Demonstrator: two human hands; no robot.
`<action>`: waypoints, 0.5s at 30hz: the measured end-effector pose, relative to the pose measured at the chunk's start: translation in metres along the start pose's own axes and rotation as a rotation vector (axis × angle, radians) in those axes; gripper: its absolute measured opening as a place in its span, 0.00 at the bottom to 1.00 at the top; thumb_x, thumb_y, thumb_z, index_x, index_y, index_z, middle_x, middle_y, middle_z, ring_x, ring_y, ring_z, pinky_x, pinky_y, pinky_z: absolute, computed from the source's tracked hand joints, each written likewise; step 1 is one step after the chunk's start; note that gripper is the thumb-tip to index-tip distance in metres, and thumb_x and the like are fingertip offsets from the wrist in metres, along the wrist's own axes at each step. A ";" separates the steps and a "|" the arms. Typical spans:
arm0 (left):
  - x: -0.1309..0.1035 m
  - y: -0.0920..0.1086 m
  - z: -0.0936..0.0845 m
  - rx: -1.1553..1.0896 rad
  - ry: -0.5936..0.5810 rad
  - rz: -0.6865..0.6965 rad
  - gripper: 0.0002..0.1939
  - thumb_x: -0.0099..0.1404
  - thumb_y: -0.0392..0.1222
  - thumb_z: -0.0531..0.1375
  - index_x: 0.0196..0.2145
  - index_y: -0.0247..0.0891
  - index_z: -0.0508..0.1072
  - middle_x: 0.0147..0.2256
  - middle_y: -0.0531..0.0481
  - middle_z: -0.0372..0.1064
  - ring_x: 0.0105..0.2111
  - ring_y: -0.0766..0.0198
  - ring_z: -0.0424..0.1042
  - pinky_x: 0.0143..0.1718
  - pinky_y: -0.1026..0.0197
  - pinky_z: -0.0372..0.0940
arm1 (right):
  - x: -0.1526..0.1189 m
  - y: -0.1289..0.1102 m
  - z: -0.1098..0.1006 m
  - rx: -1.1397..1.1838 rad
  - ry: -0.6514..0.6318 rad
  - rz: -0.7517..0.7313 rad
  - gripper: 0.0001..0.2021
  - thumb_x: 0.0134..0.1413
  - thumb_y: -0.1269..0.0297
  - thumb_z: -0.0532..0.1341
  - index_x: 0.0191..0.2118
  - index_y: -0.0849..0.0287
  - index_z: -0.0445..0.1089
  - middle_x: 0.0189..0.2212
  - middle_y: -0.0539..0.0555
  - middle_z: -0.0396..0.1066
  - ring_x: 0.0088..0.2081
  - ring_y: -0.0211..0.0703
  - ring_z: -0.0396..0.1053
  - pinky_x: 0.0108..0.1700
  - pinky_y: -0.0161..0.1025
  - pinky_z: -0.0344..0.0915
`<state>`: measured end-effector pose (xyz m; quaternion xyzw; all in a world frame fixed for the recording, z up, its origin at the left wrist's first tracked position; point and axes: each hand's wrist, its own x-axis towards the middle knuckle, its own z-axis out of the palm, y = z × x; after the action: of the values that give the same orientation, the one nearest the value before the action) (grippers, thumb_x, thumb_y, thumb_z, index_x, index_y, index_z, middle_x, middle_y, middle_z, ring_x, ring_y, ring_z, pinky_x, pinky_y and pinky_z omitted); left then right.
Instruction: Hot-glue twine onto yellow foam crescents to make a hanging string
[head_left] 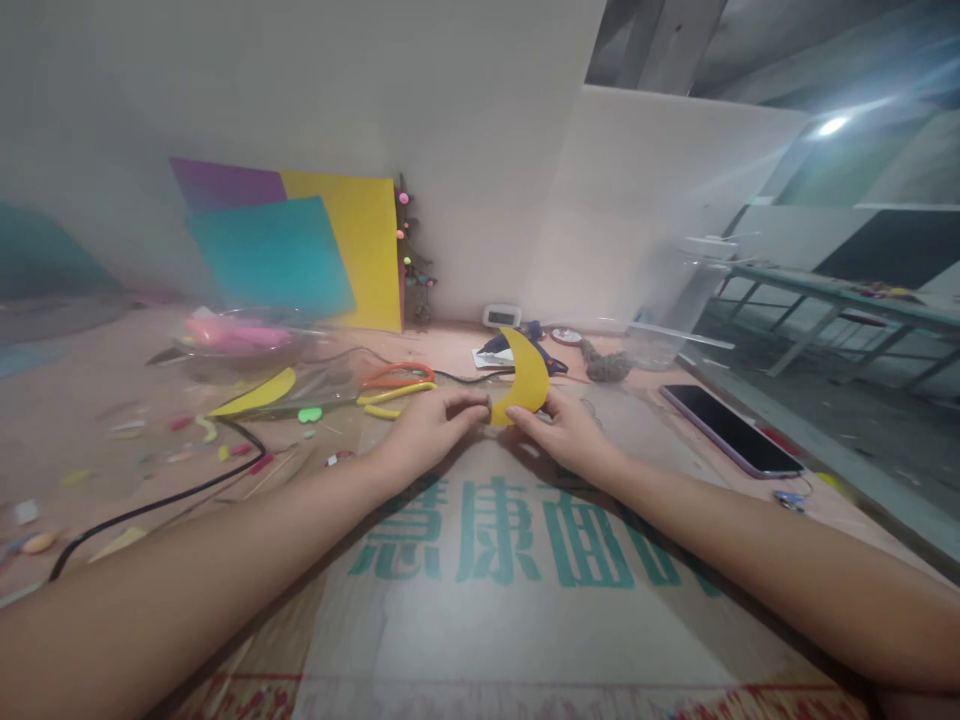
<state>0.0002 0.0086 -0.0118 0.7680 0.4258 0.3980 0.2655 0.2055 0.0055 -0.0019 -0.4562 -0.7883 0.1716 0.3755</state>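
The left hand (pixel 439 428) and the right hand (pixel 561 432) are close together but not touching, above the middle of the worktable. The right hand pinches a yellow crescent (pixel 532 380), thumb on its near face and fingers behind; the crescent stands upright between the hands, its hollow side toward the left. The left hand's thumb and fingers close on a small brown piece (pixel 490 408) at the crescent's lower tip; whether the two pieces touch is hard to tell.

Under the forearms lies a plastic sheet (pixel 450 625) printed with green Chinese characters (pixel 496 530). Just beyond the left hand are scissors (pixel 397 370) with orange and yellow handles. Farther left lie a pointed yellow offcut (pixel 259 393), a bright green piece (pixel 310 414), scattered small scraps and a black cable (pixel 187 488).

Behind the crescent rests a dark blue glue gun (pixel 495 345), partly hidden, with a white digital timer (pixel 501 317) beyond it. To its right are a bundle of brown twine (pixel 606 364) and a blurred clear container (pixel 660 345). A phone (pixel 731 432) lies face up beyond the right forearm, a small charm (pixel 790 500) near its closest corner.

At the back left, purple (pixel 225 183), teal (pixel 274 255) and yellow sheets (pixel 375 250) lean against the white partition (pixel 480 150), beside a twig (pixel 409 250) dotted with coloured beads. A clear dish (pixel 300 330) with pink pieces sits before them.
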 end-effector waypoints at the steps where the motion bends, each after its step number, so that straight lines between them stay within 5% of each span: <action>1: 0.000 0.000 0.000 -0.005 -0.001 -0.003 0.13 0.65 0.45 0.57 0.40 0.37 0.78 0.38 0.49 0.77 0.38 0.60 0.74 0.43 0.60 0.66 | 0.000 0.000 0.000 -0.002 0.000 0.000 0.13 0.56 0.58 0.58 0.39 0.61 0.73 0.36 0.55 0.77 0.38 0.47 0.73 0.40 0.39 0.67; 10: -0.001 0.003 0.000 0.029 -0.016 -0.030 0.16 0.66 0.49 0.55 0.32 0.36 0.76 0.30 0.50 0.75 0.32 0.60 0.72 0.35 0.62 0.64 | -0.001 0.003 0.001 -0.006 -0.004 -0.025 0.13 0.56 0.57 0.58 0.39 0.61 0.73 0.37 0.56 0.77 0.38 0.48 0.73 0.40 0.41 0.67; 15: 0.002 -0.003 0.002 -0.072 -0.004 -0.040 0.15 0.67 0.50 0.54 0.41 0.37 0.74 0.37 0.49 0.76 0.36 0.60 0.73 0.37 0.62 0.65 | -0.001 0.005 0.001 -0.010 0.013 -0.019 0.12 0.57 0.57 0.58 0.39 0.60 0.73 0.37 0.56 0.78 0.39 0.49 0.74 0.42 0.42 0.66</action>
<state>0.0007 0.0118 -0.0146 0.7500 0.4258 0.4063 0.3018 0.2080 0.0073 -0.0062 -0.4516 -0.7910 0.1613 0.3799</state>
